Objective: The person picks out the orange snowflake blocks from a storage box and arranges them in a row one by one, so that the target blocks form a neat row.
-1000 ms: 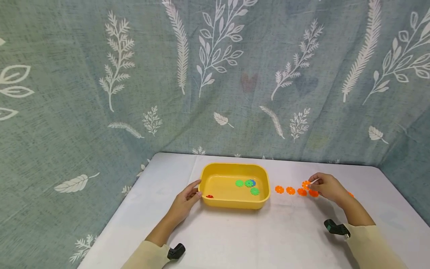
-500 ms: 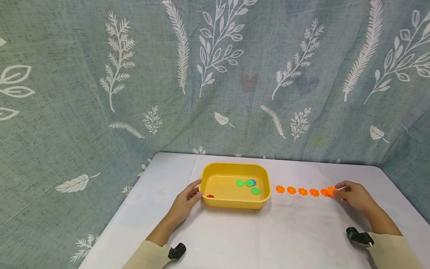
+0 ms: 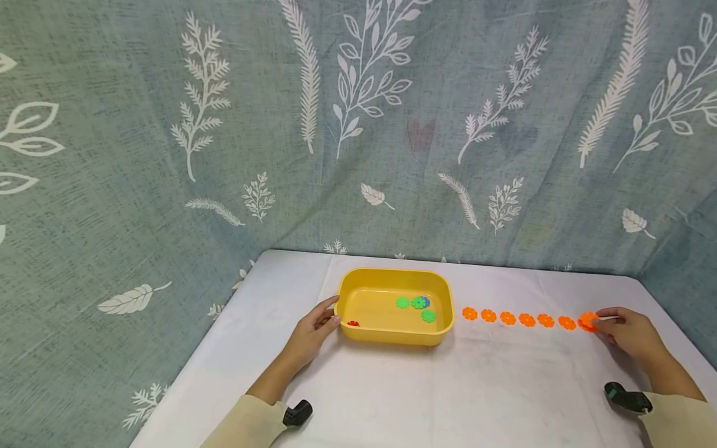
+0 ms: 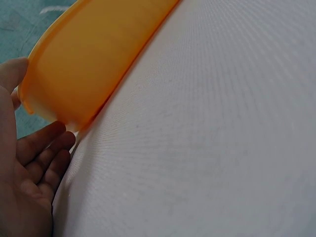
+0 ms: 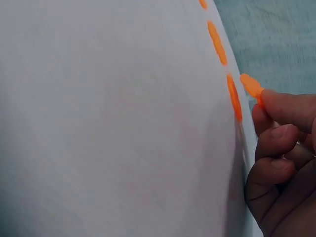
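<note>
My left hand (image 3: 310,331) holds the left end of a yellow plastic tub (image 3: 386,336), thumb at the rim and fingers against the outer wall. Inside the tub lie green flower-shaped discs (image 3: 428,316), a blue one (image 3: 426,302) partly covered, and a red one (image 3: 353,323) half hidden by the front wall. At the right, my right hand (image 3: 638,334) pinches an orange flower-shaped disc (image 5: 251,85) between thumb and fingers. It hovers over another orange disc (image 5: 234,98), the last at the right end of a row of orange discs (image 3: 527,320) on the cloth.
White cloth (image 3: 437,392) covers the table. A patterned green-blue curtain (image 3: 358,137) hangs close behind it and along both sides. A small black wrist camera (image 3: 627,398) sits on my right sleeve, another (image 3: 297,413) on my left.
My right hand has moved right along the row, and more orange discs now lie spaced out there. My left hand stays at the tub, and the view has shifted slightly.
</note>
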Demonstrator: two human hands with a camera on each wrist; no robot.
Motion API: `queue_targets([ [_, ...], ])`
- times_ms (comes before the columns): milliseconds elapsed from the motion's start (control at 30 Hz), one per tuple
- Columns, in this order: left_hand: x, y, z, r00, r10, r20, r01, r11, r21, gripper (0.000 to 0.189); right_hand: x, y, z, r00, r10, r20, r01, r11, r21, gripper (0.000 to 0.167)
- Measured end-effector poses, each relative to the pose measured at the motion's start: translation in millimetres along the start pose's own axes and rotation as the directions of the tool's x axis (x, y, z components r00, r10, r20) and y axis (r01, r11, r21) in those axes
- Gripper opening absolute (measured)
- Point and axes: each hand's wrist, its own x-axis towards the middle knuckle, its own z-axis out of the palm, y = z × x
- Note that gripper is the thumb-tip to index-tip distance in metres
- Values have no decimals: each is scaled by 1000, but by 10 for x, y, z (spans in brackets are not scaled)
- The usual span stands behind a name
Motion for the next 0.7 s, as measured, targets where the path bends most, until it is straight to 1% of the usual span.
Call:
queue_targets([
  [200, -13, -6, 15, 1000, -2, -3, 2, 1000, 2, 48, 49, 115, -109, 995, 92, -28, -91, 995, 30, 53],
  [367, -9, 5, 3, 1000, 1, -6, -1, 1000, 9, 47, 69, 196, -159, 990, 136, -45, -134, 990, 41, 55],
  [567, -9, -5, 0, 1000, 6, -10, -6, 1000, 20, 47, 73, 195, -155, 987, 156, -43, -155, 988, 27, 50],
  [700, -23, -10, -7, 1000, 10, -11, -10, 999, 34, 48, 54, 157, -140, 987, 155, -44, -156, 988, -9, 44],
])
